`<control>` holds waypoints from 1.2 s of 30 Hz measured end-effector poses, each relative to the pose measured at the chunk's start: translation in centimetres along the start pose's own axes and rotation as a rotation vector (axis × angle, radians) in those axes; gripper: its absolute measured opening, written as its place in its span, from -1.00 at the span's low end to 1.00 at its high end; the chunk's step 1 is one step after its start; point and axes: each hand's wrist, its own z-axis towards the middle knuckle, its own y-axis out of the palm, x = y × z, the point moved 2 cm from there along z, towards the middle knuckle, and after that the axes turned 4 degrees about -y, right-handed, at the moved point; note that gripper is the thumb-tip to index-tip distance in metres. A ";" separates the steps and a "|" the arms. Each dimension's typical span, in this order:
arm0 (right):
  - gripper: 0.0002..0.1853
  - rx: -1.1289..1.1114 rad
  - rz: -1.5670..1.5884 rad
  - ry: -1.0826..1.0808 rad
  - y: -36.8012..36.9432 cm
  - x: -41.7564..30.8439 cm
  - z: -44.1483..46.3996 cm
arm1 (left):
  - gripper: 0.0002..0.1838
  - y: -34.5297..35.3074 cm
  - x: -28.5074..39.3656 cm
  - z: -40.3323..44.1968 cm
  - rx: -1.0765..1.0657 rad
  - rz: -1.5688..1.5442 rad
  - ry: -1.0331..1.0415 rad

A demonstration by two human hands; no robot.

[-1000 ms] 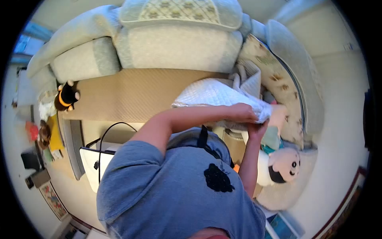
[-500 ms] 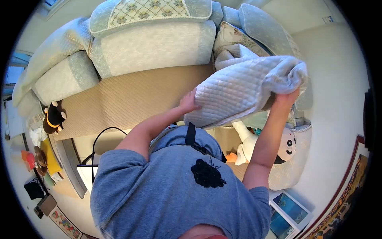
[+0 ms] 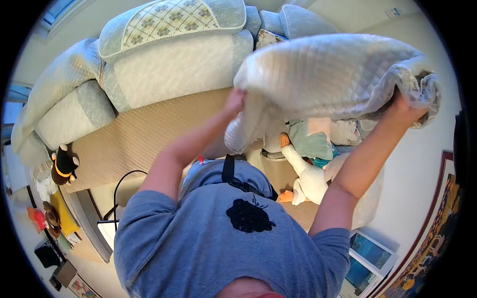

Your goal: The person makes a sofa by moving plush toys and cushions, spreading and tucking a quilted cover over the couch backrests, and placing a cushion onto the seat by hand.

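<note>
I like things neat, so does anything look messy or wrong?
The quilt is bunched up at the right hand, not spread flat. The white toy goose lies sprawled on the sofa, neck stretched out. I see nothing spilled.

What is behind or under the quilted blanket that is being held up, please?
Below the lower edge of the blanket, a white plush goose and a green cloth show. The blanket covers part of the sofa, so anything directly behind it cannot be seen.
</note>
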 end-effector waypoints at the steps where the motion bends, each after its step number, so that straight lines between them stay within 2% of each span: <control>1: -0.66 0.029 0.021 0.043 -1.6 0.6 1.2 | -0.65 -2.3 5.0 -0.1 0.224 0.043 0.064; 2: -0.65 0.060 0.043 0.085 -3.2 1.2 2.3 | -0.59 -5.2 8.7 0.9 0.555 0.422 0.250; 3: -0.64 0.091 0.065 0.127 -4.8 1.7 3.4 | -0.59 -8.1 13.7 0.0 0.648 0.442 0.436; 4: -0.61 0.166 0.089 0.241 -5.6 2.0 3.9 | -0.62 -11.2 16.8 0.9 0.562 0.360 0.422; 5: -0.59 0.238 0.114 0.358 -5.9 2.4 4.3 | -0.62 -13.5 19.6 1.8 0.684 0.337 0.586; 6: -0.57 0.312 0.141 0.474 -6.8 2.7 4.6 | -0.65 -14.4 23.8 -0.5 0.735 0.500 0.620; 7: -0.57 0.315 0.150 0.470 -8.0 3.1 4.8 | -0.64 -16.1 26.2 0.2 0.802 0.567 0.836; 8: -0.55 0.292 0.103 0.501 -9.4 3.8 4.7 | -0.64 -16.0 29.2 -2.1 0.855 0.637 0.895; 9: -0.54 0.269 0.056 0.534 -10.3 4.2 4.3 | -0.63 -17.2 30.9 -2.1 0.842 0.741 0.850; 10: -0.53 0.343 -0.073 0.556 -10.3 4.2 3.9 | -0.61 -16.8 33.2 -4.0 0.850 0.745 0.863; 12: -0.53 0.316 -0.048 0.608 -11.9 5.9 3.8 | -0.58 -16.5 34.3 -7.1 0.866 0.746 0.873; 14: -0.53 0.329 -0.018 0.681 -13.3 7.2 2.1 | -0.48 -16.5 32.9 -8.0 0.605 1.282 0.676; 15: -0.53 0.364 -0.010 0.703 -13.8 7.5 0.9 | -0.31 -17.1 30.0 -7.3 0.511 1.330 1.013; 16: -0.53 0.394 0.042 0.744 -14.6 8.0 -0.2 | -0.23 -15.6 28.6 -9.0 0.316 1.406 0.771; 17: -0.51 0.309 0.078 0.668 -17.9 10.1 -1.3 | -0.20 -15.2 26.2 -9.2 0.126 1.452 0.651; 18: -0.49 0.248 0.086 0.660 -17.0 8.6 -2.9 | -0.18 -15.3 22.9 -9.6 0.137 1.349 0.922; 19: -0.51 0.122 -0.072 0.562 -16.8 8.0 -4.4 | -0.19 -15.1 20.2 -10.0 -0.025 1.300 0.662; 20: -0.52 0.014 -0.240 0.450 -16.6 7.4 -5.9 | -0.20 -15.8 16.7 -9.9 -0.058 1.352 0.527; 21: -0.54 -0.068 -0.398 0.327 -16.5 6.8 -7.4 | -0.32 -16.9 12.1 -8.7 -0.040 1.395 0.412; 23: -0.49 -0.011 -0.265 0.445 -15.4 6.2 -9.3 | -0.51 -16.0 10.8 -11.0 -0.241 1.380 0.154; 25: -0.50 -0.149 -0.038 0.682 -13.5 4.4 -10.5 | -0.65 -17.6 7.2 -10.6 -0.395 1.373 0.097; 26: -0.50 -0.161 -0.027 0.687 -14.0 4.2 -10.4 | -0.67 -17.8 7.5 -11.4 -0.470 1.298 0.084; 27: -0.48 -0.211 -0.005 0.836 -14.5 4.4 -10.4 | -0.67 -18.3 8.3 -11.8 -0.457 1.294 0.075; 29: -0.44 -0.271 0.030 0.978 -14.6 4.7 -10.2 | -0.67 -19.7 10.3 -12.6 -0.640 1.190 -0.033; 30: -0.44 -0.214 -0.019 1.067 -14.1 4.5 -10.0 | -0.66 -20.8 11.9 -13.2 -0.565 1.188 -0.045; 32: -0.45 -0.294 0.120 1.136 -14.6 6.7 -9.8 | -0.68 -23.3 16.8 -13.6 -0.407 1.198 -0.034; 33: -0.45 -0.334 0.186 1.172 -14.9 7.7 -9.7 | -0.65 -24.9 19.2 -13.1 -0.261 1.301 -0.033; 34: -0.48 -0.233 0.114 1.231 -13.1 8.5 -9.3 | -0.64 -27.1 21.2 -12.1 -0.054 1.375 0.036; 35: -0.51 -0.127 0.041 1.287 -11.3 9.5 -8.7 | -0.66 -27.4 25.7 -12.8 0.139 1.281 0.163; 36: -0.54 -0.139 0.041 1.224 -9.6 12.0 -7.4 | -0.69 -30.2 28.0 -10.7 0.478 1.423 0.211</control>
